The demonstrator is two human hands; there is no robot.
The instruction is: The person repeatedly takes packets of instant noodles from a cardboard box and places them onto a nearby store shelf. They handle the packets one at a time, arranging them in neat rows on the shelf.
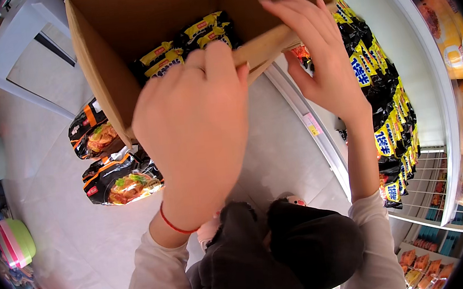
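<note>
An open cardboard box stands before me, with several black-and-yellow noodle packets low inside it. My left hand, with a red cord at its wrist, is curled over the box's near edge; its fingertips are mostly hidden behind the hand. Above the right part of that edge is my right hand, fingers spread around the near right corner, close to or touching the cardboard. Two black noodle packs with orange stripes lie on the floor left of the box.
White shelving at the right holds a long row of black-and-yellow packets. A light grey stool stands upper left. Stacked plastic basins line the far left. My knees are below my hands.
</note>
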